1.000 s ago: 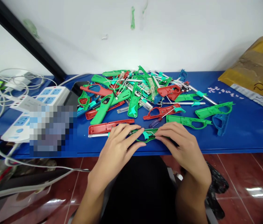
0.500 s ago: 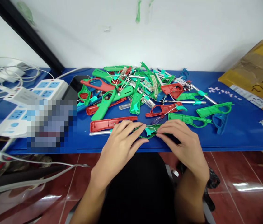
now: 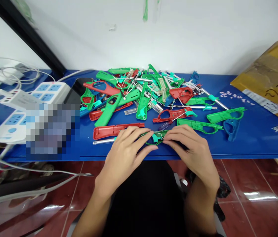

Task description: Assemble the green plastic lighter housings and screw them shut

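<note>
1. Left hand [image 3: 126,148]: positioned palm down over the left part of the green casing [image 3: 156,144]. Fingers curve forward; the thumb stands apart from the forefinger. Whether this hand grips the casing cannot be told, as its underside is hidden.
2. Right hand [image 3: 188,141]: thumb and forefinger pinch at the right part of the green casing. The exact detail between the fingertips is too small to tell.
3. Green casing: located at the front edge of the desk [image 3: 257,140], between both hands. A teal trigger [image 3: 156,138] sits at its loop; a thin white wire [image 3: 162,135] runs beside the trigger toward the right fingertips.
4. Left side: a red half-casing [image 3: 103,132] lies just beyond the left hand. A metal tube [image 3: 103,141] lies in front of it and runs under that hand.
5. Behind the hands: a screwdriver [image 3: 164,125] with a purple handle lies near the green casing.
6. Rear: a pile [image 3: 142,102] of red, green and blue parts spreads toward the wall.
</note>
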A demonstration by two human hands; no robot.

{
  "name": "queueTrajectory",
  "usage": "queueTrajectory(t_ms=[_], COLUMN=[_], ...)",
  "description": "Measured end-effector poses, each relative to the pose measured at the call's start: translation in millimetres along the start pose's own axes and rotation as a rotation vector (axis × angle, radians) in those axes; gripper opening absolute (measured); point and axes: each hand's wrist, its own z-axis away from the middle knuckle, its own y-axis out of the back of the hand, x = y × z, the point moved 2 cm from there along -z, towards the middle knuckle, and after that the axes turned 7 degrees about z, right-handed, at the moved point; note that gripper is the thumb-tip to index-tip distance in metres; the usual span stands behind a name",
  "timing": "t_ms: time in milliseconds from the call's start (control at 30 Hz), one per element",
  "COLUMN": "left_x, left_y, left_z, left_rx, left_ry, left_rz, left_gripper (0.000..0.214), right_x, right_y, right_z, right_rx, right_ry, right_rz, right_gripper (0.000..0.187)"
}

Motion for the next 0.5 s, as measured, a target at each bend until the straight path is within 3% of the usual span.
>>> queueTrajectory(t_ms=[200,500], left_x=[-0.9,3.7], left_y=[-1.4,-2.9], left_z=[-2.3,-2.5], left_rx=[0.055,0.052], left_ry=[0.036,0.054], left_rz=[0.022,-0.069], left_gripper=[0.022,0.022], right_x=[1.3,2.1], right_y=[-3.5,-2.4], right_z=[-0.8,1.8], right_rx=[0.014,0.004], right_ry=[0.002,-0.024], right_rz=[0.011,0.033], right_gripper=[0.009,0.008])
